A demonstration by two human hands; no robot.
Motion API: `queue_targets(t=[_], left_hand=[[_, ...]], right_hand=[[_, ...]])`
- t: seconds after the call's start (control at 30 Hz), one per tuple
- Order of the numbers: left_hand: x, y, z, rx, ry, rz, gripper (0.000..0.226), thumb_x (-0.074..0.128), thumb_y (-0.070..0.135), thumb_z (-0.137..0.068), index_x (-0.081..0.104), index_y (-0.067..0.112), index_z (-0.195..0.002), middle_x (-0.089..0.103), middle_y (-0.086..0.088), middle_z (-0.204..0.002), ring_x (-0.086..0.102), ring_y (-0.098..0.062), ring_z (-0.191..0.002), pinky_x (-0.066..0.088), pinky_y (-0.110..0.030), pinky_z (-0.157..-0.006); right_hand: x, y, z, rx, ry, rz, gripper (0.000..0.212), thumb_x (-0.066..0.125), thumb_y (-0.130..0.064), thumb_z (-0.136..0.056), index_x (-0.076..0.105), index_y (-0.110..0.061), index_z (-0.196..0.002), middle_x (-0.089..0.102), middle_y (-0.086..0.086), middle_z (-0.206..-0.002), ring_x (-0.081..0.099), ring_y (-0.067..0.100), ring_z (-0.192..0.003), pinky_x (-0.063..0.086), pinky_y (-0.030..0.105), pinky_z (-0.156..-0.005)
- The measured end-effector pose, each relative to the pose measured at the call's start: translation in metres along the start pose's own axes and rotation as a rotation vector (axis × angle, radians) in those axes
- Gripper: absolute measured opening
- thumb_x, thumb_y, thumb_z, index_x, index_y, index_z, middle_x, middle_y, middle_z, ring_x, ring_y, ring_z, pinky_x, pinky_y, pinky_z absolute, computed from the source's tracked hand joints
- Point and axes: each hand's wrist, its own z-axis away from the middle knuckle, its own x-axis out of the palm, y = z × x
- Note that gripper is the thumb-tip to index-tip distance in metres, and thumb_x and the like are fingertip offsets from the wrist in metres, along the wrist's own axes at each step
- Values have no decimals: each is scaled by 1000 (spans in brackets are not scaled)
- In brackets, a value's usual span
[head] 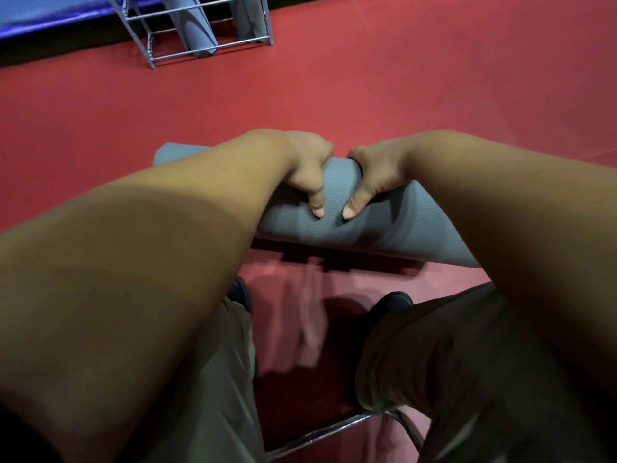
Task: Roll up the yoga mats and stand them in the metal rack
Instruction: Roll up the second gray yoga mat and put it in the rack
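We grip the rolled grey yoga mat (334,228) with left hand (309,168) and right hand (375,172); red floor (400,88) stretches to the metal rack (187,55).

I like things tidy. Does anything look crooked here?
Nothing stands out. A bluish mat and a grey mat stand inside the metal rack, and the held mat looks evenly rolled.

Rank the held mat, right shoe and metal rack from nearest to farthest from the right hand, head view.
1. held mat, gripped by the right hand.
2. right shoe, below on the floor.
3. metal rack, far ahead, upper left.
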Motion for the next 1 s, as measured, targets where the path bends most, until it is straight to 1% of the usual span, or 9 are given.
queue_targets(t=[0.07,0.2,0.27,0.37,0.43,0.5,0.63,0.87,1.0], left_hand=[[0,-1,-2,-21,-20,19,87,99,64,-42,63,20,-108,69,0,-98,68,-25,-88,62,-42,-85],[2,-3,-5,-42,-27,39,93,97,67,-39,57,22,-110,65,1,-102,67,-26,-91,61,-45,-88],[3,-4,-6,-34,-4,47,97,98,65,-43,51,22,-117,64,-2,-114,65,-29,-100,58,-45,-93],[7,-2,-2,4,43,-45,120,98,71,-44,45,20,-140,54,-8,-134,55,-34,-123,52,-50,-105],[8,3,2,3,42,-94,133,97,75,-37,40,21,-144,49,-8,-137,50,-36,-128,50,-55,-107],[8,6,3,-6,38,-97,127,98,74,-35,44,21,-137,53,-7,-133,55,-35,-125,52,-52,-102],[3,3,2,16,0,-47,99,97,71,-35,55,23,-110,65,2,-103,66,-26,-94,60,-44,-88],[1,1,-4,-50,-88,71,93,94,74,-33,71,21,-106,76,2,-96,73,-24,-87,63,-43,-86],[0,2,-4,-63,-95,80,96,95,73,-36,70,17,-110,76,0,-99,73,-25,-89,63,-43,-87]], right_hand=[[2,-4,-2,11,2,40,136,94,-80,-30,48,-25,-145,64,2,-133,62,31,-119,52,49,-108],[0,-4,-3,8,53,59,106,95,-74,-37,66,-21,-124,73,1,-111,69,28,-100,59,45,-98],[-1,-2,-3,8,76,37,95,97,-70,-43,68,-21,-119,74,1,-107,70,27,-98,59,44,-96],[-2,3,-2,8,79,-3,86,98,-65,-50,69,-22,-118,75,0,-108,71,25,-98,59,44,-98],[-4,5,-1,7,58,-39,83,98,-66,-51,70,-23,-116,76,-1,-107,72,24,-97,59,43,-98],[-3,5,-2,3,36,-66,81,98,-66,-50,71,-25,-115,77,-2,-106,73,23,-96,59,42,-98],[2,2,-3,5,-28,-90,83,99,-59,-54,70,-22,-123,77,1,-111,74,26,-100,60,44,-99],[2,-2,-1,9,-4,53,119,102,-61,-47,49,-19,-145,64,4,-132,64,31,-118,53,48,-106],[-1,1,-4,-3,7,92,95,100,-63,-44,68,-20,-122,75,2,-112,71,28,-100,59,45,-98]])
